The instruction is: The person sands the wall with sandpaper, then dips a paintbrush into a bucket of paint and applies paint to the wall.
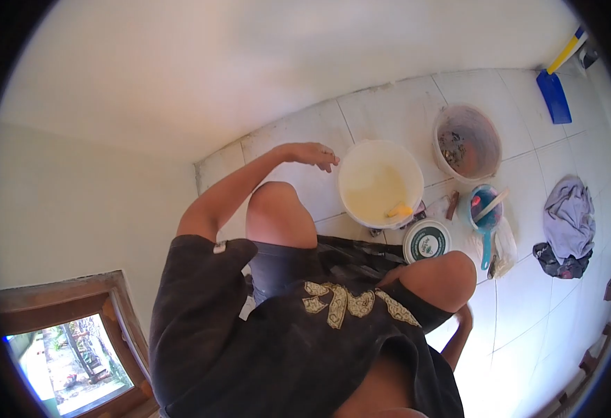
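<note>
My left hand (316, 157) is raised just left of the rim of a white bucket (347, 202). Its fingers are curled together, and whether anything is in them cannot be made out. Pale yellowish liquid fills part of the bucket, and a yellow-orange item (399, 210) lies at its near inner side. Beside my bent knee, my right hand (464, 319) hangs low, its fingers mostly hidden by the knee. A round tub lid with a green label (429, 242) is on the floor between the bucket and that knee.
A dirty bucket (490, 129) stands beyond the white one. Close by are a teal dipper (486, 240) with a pale stick in it and a plastic bag (505, 249). Farther right lie a grey cloth (568, 216) and a blue dustpan (554, 97). A wall (145, 90) rises at left.
</note>
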Tool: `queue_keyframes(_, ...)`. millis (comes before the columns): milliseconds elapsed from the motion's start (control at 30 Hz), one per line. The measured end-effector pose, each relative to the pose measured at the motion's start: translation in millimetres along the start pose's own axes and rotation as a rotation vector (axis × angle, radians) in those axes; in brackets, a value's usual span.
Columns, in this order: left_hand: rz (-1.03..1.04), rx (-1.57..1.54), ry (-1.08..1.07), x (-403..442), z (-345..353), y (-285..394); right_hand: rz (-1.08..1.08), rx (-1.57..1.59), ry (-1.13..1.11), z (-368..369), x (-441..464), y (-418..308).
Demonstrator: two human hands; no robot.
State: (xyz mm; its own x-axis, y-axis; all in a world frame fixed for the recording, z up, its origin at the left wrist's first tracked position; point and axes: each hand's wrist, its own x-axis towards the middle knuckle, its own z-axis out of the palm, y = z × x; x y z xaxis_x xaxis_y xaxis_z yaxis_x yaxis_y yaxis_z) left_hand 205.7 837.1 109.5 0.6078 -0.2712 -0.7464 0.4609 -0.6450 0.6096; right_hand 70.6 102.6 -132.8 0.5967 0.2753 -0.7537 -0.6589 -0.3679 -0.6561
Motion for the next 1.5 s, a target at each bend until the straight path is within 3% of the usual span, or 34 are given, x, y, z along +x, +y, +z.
queue_keyframes(67, 0.06, 0.097, -0.005, -4.7, -3.8, 8.2, -0.107, -0.462, 0.037, 33.0, -6.7, -131.0)
queue_keyframes(100, 0.091, 0.137, -0.006, -5.4, -7.4, 10.1, -0.285, -0.55, -0.057, 70.4, -54.2, -260.4)
queue_keyframes(133, 0.13, 0.357, 0.044, -3.4, -13.7, 12.8, -0.363, -0.599, 0.145, 66.2, -30.9, -270.6)
queue_keyframes(167, 0.197, 0.521, 0.158, -7.6, -18.7, 14.5, -0.261, -0.7, 0.076, 96.1, -55.3, -348.7)
queue_keyframes(233, 0.241, 0.736, 0.366, -13.4, -28.9, 32.7, -0.558, -0.726, -0.009, 117.1, -49.5, -408.3)
queue_keyframes(333, 0.243, 0.613, 0.509, -35.7, -35.0, 75.1, -0.711, -0.864, -0.236, 176.9, -42.5, -465.9)
queue_keyframes(467, 0.226, 0.653, 0.751, -32.3, -24.5, 106.6, -0.789, -1.311, -0.542, 245.8, -6.7, -477.3)
queue_keyframes(567, 0.16, 0.603, 0.741, -23.1, -11.8, 103.8, -1.075, -1.565, -0.453, 264.3, 35.8, -460.2)
queue_keyframes(767, 0.068, 0.637, 0.421, 22.4, -10.6, 60.1, -0.723, -2.055, -0.444, 303.3, 87.8, -435.6)
queue_keyframes(900, -0.029, 0.571, 0.179, 46.6, -3.9, 57.5, -0.704, -2.092, -0.421, 311.6, 99.8, -429.6)
queue_keyframes(1000, 0.021, 0.41, 0.342, 66.3, -1.8, 39.6, -0.769, -2.059, -0.411, 306.1, 101.2, -425.6)
queue_keyframes(1100, -0.091, 0.249, 0.287, 52.7, -4.4, 50.7, -0.767, -2.086, -0.401, 305.7, 104.7, -419.7)
queue_keyframes(1267, 0.042, -0.007, 0.181, 50.6, -6.8, 47.9, -0.719, -1.941, -0.346, 311.9, 72.3, -464.9)
queue_keyframes(1433, 0.049, -0.099, -0.007, 71.5, -12.8, 29.5, -0.696, -1.852, -0.492, 313.2, 78.5, -465.4)
queue_keyframes(1500, 0.045, -0.07, -0.033, 72.3, -12.9, 29.0, -0.591, -1.832, -0.531, 315.7, 77.7, -470.4)
